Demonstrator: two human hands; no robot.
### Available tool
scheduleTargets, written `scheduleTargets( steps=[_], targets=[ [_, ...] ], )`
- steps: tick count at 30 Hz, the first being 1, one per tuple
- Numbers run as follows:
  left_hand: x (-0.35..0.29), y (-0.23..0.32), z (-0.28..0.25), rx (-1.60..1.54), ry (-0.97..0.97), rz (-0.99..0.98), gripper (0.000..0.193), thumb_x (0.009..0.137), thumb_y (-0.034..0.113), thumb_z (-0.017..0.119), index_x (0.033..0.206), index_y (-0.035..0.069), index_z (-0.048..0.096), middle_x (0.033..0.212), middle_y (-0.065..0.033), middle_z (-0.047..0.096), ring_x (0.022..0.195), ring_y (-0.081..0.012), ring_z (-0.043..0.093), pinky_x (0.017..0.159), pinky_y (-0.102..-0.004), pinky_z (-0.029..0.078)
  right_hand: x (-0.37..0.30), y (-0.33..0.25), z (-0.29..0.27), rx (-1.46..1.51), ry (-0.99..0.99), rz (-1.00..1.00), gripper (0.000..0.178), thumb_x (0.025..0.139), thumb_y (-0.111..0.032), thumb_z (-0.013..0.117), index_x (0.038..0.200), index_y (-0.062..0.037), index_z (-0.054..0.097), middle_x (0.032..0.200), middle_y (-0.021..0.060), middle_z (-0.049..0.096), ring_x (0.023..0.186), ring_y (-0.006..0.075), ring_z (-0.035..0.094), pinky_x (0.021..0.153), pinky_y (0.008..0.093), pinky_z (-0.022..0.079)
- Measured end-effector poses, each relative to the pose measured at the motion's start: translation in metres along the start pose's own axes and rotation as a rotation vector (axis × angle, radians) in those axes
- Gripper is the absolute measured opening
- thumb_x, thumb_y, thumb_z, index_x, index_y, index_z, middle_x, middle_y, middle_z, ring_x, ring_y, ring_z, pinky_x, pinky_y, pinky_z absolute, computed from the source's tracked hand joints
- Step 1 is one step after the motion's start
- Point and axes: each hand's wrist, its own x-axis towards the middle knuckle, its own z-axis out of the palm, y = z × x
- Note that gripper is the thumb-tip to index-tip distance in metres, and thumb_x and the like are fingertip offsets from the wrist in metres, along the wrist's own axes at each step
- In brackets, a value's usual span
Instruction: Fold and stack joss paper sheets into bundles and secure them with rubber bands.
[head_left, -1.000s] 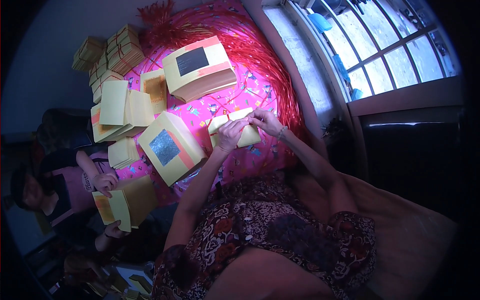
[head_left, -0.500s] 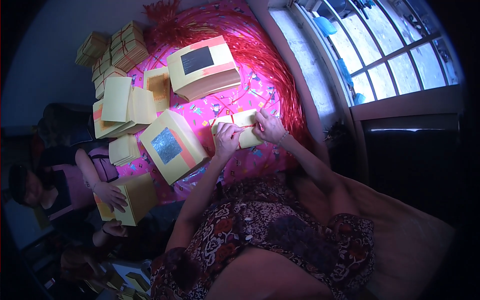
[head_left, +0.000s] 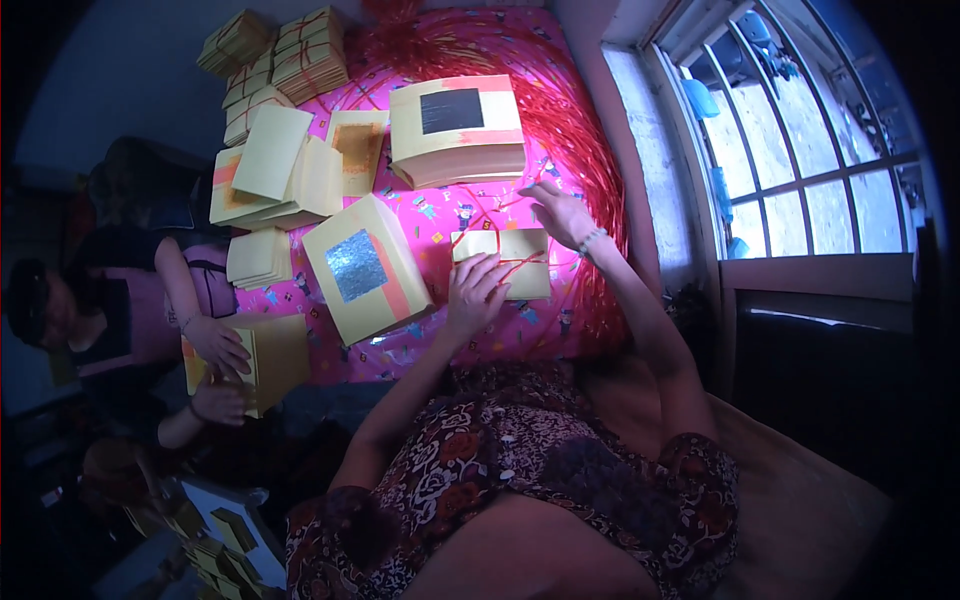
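A bundle of pale yellow paper [head_left: 525, 280], tied with crossed red strips, lies flat on a pink patterned cover [head_left: 410, 215]. My left hand [head_left: 478, 290] rests on the bundle's left side, its fingers laid out over the paper. Beyond the bundle's far right corner, my right hand [head_left: 562, 215] is raised off it. Its fingers are stretched forward and parted, next to thin red strips [head_left: 490, 208] on the cover. Whether a fingertip touches a strip is hard to see. Left of the bundle sits a thick yellow paper stack [head_left: 385, 290] with a silvery square on top.
Another thick stack [head_left: 500, 150] with a dark square stands beyond the bundle. Tied bundles [head_left: 310, 60] are piled at far left. Long red strips [head_left: 590, 180] run along the right edge beside a barred window [head_left: 780, 150]. At left, a co-worker's hands [head_left: 220, 350] handle a paper stack [head_left: 280, 360].
My right hand has left the bundle and moved away from me toward the loose strips. My left hand has gone from pinching at the strip to lying on the paper. The view has shifted slightly.
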Motion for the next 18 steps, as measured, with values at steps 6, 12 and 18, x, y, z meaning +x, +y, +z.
scheduleTargets(
  steps=[6,12,18],
  targets=[
    [-0.015,0.018,0.004,0.106,0.031,-0.141,0.054,0.081,0.03,0.065,0.129,0.009,0.052,0.136,-0.0141,0.044,0.126,-0.0336,0.038,0.1,-0.0474,0.031,0.082,-0.033,0.04,-0.112,-0.678,-0.218,0.029,0.085,-0.033,0.062,0.103,-0.0103,0.064,0.096,0.0126,0.065,0.09,0.0321,0.063,0.078,0.0446,0.049],
    [-0.02,0.013,0.003,0.175,-0.092,-0.171,0.06,0.083,0.034,0.063,0.136,0.012,0.046,0.143,-0.0153,0.036,0.132,-0.0373,0.03,0.103,-0.0518,0.028,0.13,-0.045,-0.013,-0.143,-0.143,-0.327,0.017,0.086,-0.028,0.055,0.093,-0.0153,0.064,0.083,0.0138,0.065,0.08,0.0346,0.063,0.071,0.0441,0.051],
    [-0.018,0.006,-0.001,0.086,-0.092,-0.173,0.06,0.084,0.035,0.061,0.136,0.009,0.044,0.143,-0.0178,0.035,0.133,-0.0383,0.03,0.104,-0.0513,0.027,0.147,0.007,-0.127,-0.284,0.541,0.216,0.024,0.088,-0.034,0.053,0.092,-0.0117,0.062,0.086,0.0151,0.067,0.079,0.0361,0.064,0.071,0.0459,0.051]
  ],
)
